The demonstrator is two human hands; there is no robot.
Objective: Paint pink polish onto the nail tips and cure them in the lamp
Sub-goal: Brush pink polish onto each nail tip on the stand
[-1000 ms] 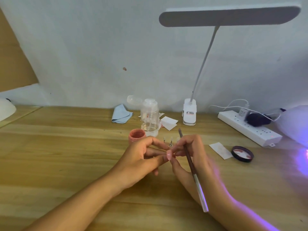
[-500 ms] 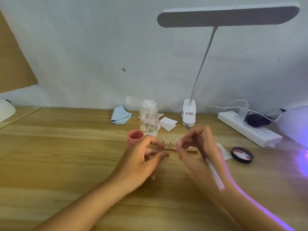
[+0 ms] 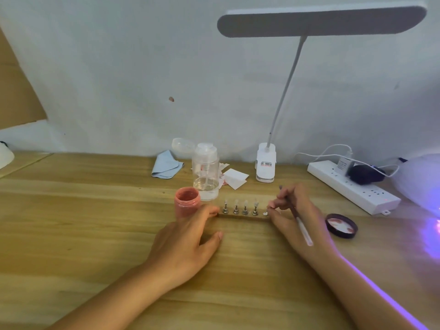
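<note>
A wooden strip [image 3: 240,216] on the table carries several small metal stands with pale nail tips [image 3: 245,206]. My left hand [image 3: 188,241] rests flat at the strip's left end, fingers relaxed, beside the open pink polish jar [image 3: 187,201]. My right hand [image 3: 295,210] is at the strip's right end; it holds a thin brush [image 3: 301,225] between its fingers and pinches something small and pinkish over the rightmost stand [image 3: 265,213]. The curing lamp [image 3: 419,179] glows violet at the far right edge.
Behind the strip stand a clear pump bottle [image 3: 206,172], a blue cloth [image 3: 166,165], white wipes [image 3: 235,178] and a desk lamp's clip base [image 3: 266,166]. A power strip [image 3: 352,186] lies at right, and the jar's dark lid [image 3: 341,225] sits by my right wrist.
My hands have parted from each other and lowered to the two ends of the strip. The row of stands, hidden before, now shows between them. The brush has tilted lower.
</note>
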